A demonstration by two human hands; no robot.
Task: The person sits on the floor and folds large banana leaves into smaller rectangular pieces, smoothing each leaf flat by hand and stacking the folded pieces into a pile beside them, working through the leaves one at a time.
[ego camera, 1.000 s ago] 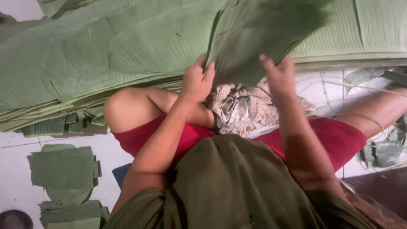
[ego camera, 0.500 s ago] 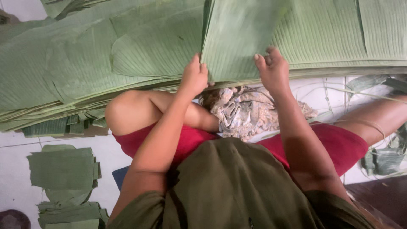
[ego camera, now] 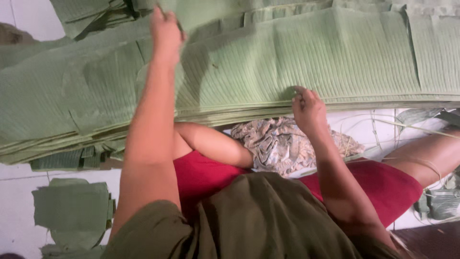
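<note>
Left hand point(ego camera: 166, 29) has shot up, pinching the top banana leaf point(ego camera: 297, 57), right hand point(ego camera: 309, 111) grips the stack edge above a patterned cloth point(ego camera: 282, 144), small cut-leaf pile point(ego camera: 74, 211) aside.

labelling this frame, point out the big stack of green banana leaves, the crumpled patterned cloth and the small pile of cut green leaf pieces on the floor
big stack of green banana leaves point(ego camera: 306, 62), head view, ribbed top sheet
crumpled patterned cloth point(ego camera: 278, 144), head view, middle folds
small pile of cut green leaf pieces point(ego camera: 72, 211), head view, top piece
</note>
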